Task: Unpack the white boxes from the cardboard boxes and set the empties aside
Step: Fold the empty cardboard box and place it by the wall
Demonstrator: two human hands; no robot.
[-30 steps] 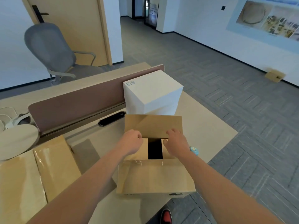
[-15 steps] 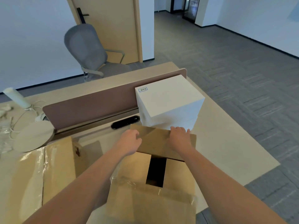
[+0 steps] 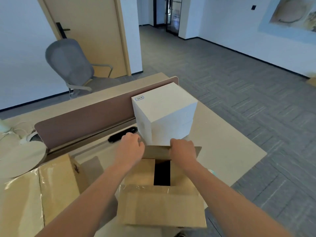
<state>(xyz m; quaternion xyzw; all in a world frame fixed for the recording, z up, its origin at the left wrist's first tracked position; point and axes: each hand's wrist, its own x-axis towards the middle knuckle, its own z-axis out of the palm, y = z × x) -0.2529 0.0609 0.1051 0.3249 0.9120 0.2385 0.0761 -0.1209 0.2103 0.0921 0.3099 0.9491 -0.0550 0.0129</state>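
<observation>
While both our left hand (image 3: 130,148) and right hand (image 3: 183,150) grip the cardboard box's (image 3: 162,202) far flap (image 3: 158,152), stiff yet bendable, we judge edge holds best; only darkness shows in its gap below our wrists, and stacked white boxes (image 3: 165,115) stand just beyond our fingers.

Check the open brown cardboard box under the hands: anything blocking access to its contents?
Yes. Both hands, left hand and right hand, are on the far flap of the open brown cardboard box. Two inner flaps still cover the opening, leaving a dark central gap. Contents not visible.
</observation>
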